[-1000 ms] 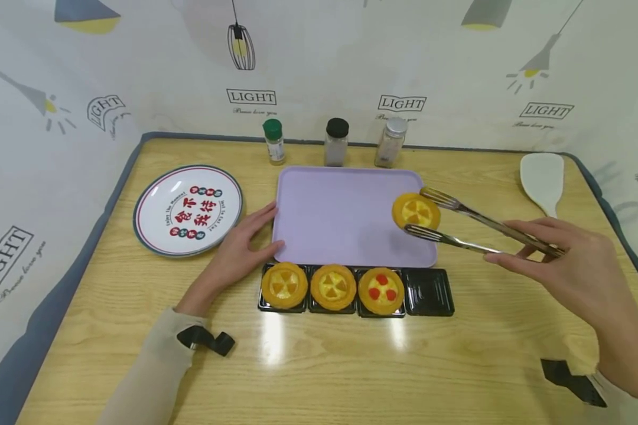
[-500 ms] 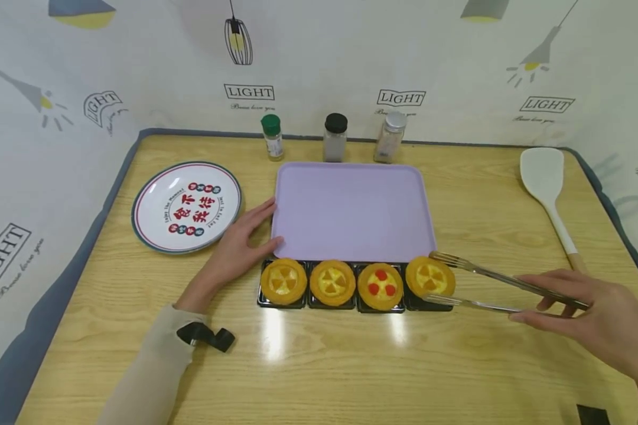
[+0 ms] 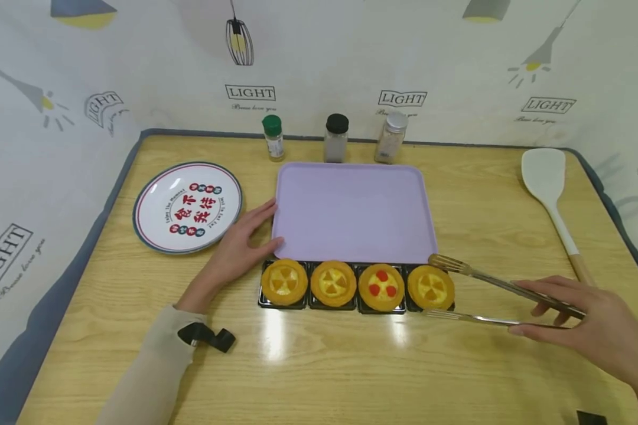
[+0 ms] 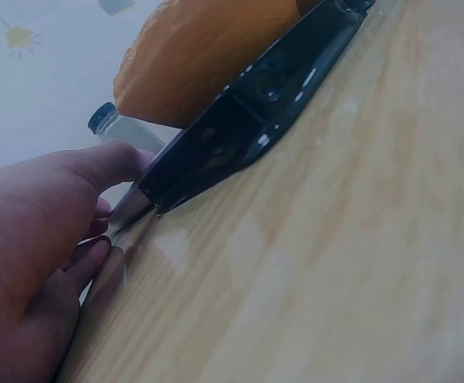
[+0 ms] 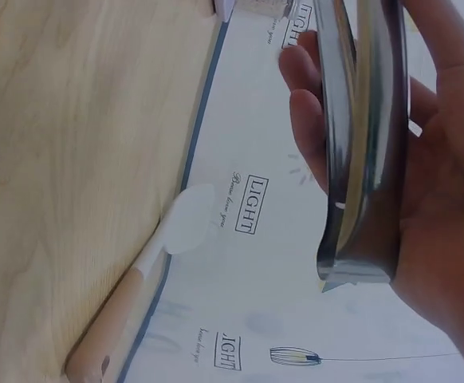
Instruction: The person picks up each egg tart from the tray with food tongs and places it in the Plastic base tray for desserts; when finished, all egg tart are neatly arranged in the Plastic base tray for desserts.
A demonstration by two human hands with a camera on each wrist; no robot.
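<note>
In the head view my right hand [image 3: 590,324] holds metal tongs [image 3: 502,283] with fork-like tips. Their prongs are spread on either side of the rightmost egg tart [image 3: 430,289], which sits in a black plastic tray [image 3: 412,307]. The right wrist view shows the bent end of the tongs [image 5: 367,231] against the palm. My left hand [image 3: 239,248] touches the left edge of the lilac tray [image 3: 351,212], its thumb over the rim near the front corner. Three more tarts line up to the left: two with yellow wedges and a red-dotted tart [image 3: 381,287].
A white plate [image 3: 154,195] with red characters stands at the left. Behind the lilac tray are a green-capped jar [image 3: 274,139], a black-capped jar [image 3: 336,139] and a silver-capped jar [image 3: 390,139]. A white spatula [image 3: 544,171] with a wooden handle lies right, partly behind my right hand.
My right hand brought the tart from the lilac tray's right edge down to the right black tray, then spread the tongs and released it. The left hand stayed put.
</note>
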